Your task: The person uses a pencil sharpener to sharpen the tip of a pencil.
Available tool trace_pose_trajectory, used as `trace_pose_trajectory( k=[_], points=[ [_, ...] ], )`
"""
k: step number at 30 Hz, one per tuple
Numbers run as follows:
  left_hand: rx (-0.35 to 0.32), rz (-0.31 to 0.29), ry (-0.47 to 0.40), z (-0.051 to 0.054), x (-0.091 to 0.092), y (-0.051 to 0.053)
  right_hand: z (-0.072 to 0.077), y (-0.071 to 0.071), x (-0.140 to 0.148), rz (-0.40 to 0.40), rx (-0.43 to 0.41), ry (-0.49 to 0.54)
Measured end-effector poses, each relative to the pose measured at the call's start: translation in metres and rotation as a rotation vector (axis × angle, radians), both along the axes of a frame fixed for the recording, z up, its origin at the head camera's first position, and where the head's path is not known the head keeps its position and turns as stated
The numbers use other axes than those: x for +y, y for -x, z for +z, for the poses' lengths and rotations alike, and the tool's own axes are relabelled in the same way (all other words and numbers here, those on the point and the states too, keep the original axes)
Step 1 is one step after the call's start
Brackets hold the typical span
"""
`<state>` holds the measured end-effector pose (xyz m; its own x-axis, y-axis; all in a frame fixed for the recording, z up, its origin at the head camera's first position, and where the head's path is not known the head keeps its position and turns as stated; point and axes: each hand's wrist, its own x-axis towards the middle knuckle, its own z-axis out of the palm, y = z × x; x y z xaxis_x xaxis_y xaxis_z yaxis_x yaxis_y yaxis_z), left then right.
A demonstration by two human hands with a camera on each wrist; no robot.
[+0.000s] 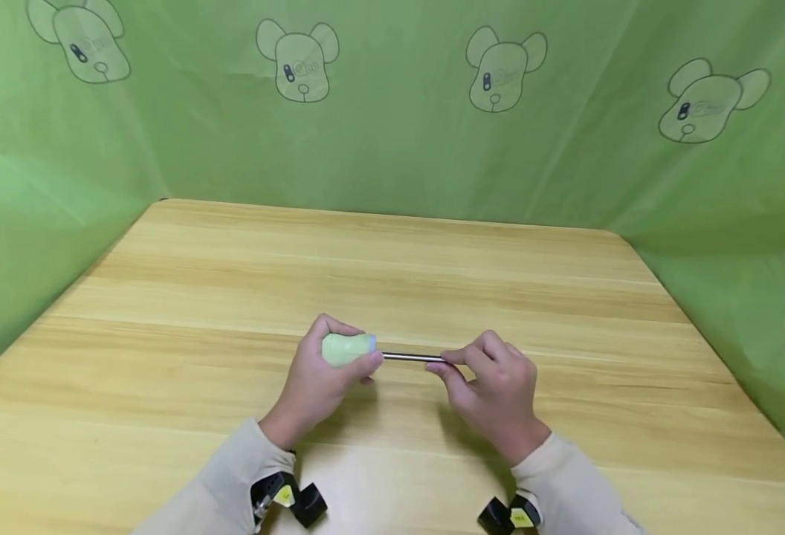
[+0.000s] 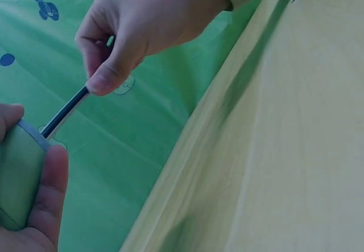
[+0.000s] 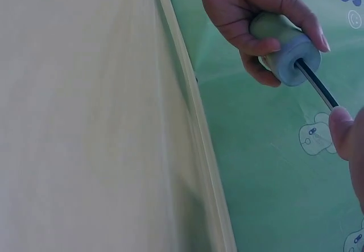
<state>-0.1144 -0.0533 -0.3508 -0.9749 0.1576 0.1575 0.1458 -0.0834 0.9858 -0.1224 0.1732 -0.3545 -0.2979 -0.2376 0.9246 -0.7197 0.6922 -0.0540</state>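
Note:
A screwdriver with a stubby pale green handle (image 1: 347,349), a light blue collar and a thin metal shaft (image 1: 409,357) is held above the table, lying nearly level. My left hand (image 1: 314,388) grips the handle, thumb along the near side by the collar. Between thumb and forefinger, my right hand (image 1: 499,386) pinches the far part of the shaft and covers its tip. The right wrist view shows the shaft (image 3: 318,85) entering a hole in the middle of the blue collar (image 3: 301,58). A bare stretch of shaft (image 2: 65,112) separates the hands.
Below the hands spreads a wood-grain table (image 1: 392,275). Green sheeting (image 1: 392,148) printed with bear-like heads hangs behind it and along both sides. Black wrist devices with yellow labels, such as the one on the left (image 1: 285,496), stick out at both cuffs.

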Motion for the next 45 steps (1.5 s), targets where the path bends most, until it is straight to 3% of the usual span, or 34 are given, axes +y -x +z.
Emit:
trace_pose_trajectory(
  k=[3,6,8,10,12,14,15,17,21,24,30,33,36,38,39,43,45],
  points=[
    [-0.008,-0.006,0.017,0.000,-0.003,0.000,-0.003,0.000,-0.002,0.008,-0.009,-0.005],
    [0.003,-0.012,0.053,-0.001,-0.005,0.001,-0.003,-0.002,-0.002,0.036,-0.148,-0.006],
    [0.046,-0.005,0.111,-0.002,-0.007,0.001,0.000,-0.005,-0.002,0.097,-0.397,0.013],
    [0.114,-0.008,0.172,-0.004,-0.008,0.001,0.007,-0.007,0.000,0.169,-0.766,0.068],
    [0.200,-0.016,0.238,-0.006,-0.007,0.001,0.013,-0.007,0.003,0.192,-1.113,0.125],
    [0.244,-0.030,0.261,-0.007,-0.006,0.001,0.017,-0.006,0.006,0.172,-1.322,0.141],
    [0.245,-0.033,0.262,-0.008,-0.004,0.001,0.017,-0.005,0.007,0.157,-1.348,0.128],
    [0.222,-0.019,0.254,-0.008,-0.002,0.000,0.016,-0.004,0.008,0.110,-1.246,0.054],
    [0.120,0.045,0.212,-0.009,0.001,0.000,0.007,-0.005,0.004,-0.045,-0.803,-0.070],
    [0.064,0.067,0.131,-0.008,0.002,0.001,0.002,-0.006,0.002,-0.058,-0.556,-0.059],
    [-0.008,0.008,-0.113,-0.003,0.000,0.003,0.001,-0.003,-0.002,0.005,-0.207,-0.018],
    [-0.028,-0.010,-0.113,-0.001,-0.001,0.003,0.001,0.000,-0.002,0.041,-0.093,0.005],
    [-0.043,-0.008,-0.050,-0.001,-0.002,0.003,-0.001,0.000,-0.001,0.089,-0.106,0.017],
    [-0.037,0.003,0.011,-0.001,-0.003,0.002,-0.001,-0.001,-0.001,0.115,-0.234,0.019],
    [-0.030,0.006,0.040,-0.001,-0.004,0.002,0.000,-0.003,0.000,0.135,-0.350,0.027],
    [0.061,-0.008,0.161,-0.003,-0.004,0.000,0.014,-0.007,0.004,0.235,-1.056,0.110],
    [0.104,-0.026,0.197,-0.003,-0.004,-0.001,0.021,-0.007,0.007,0.243,-1.341,0.158]
  ],
)
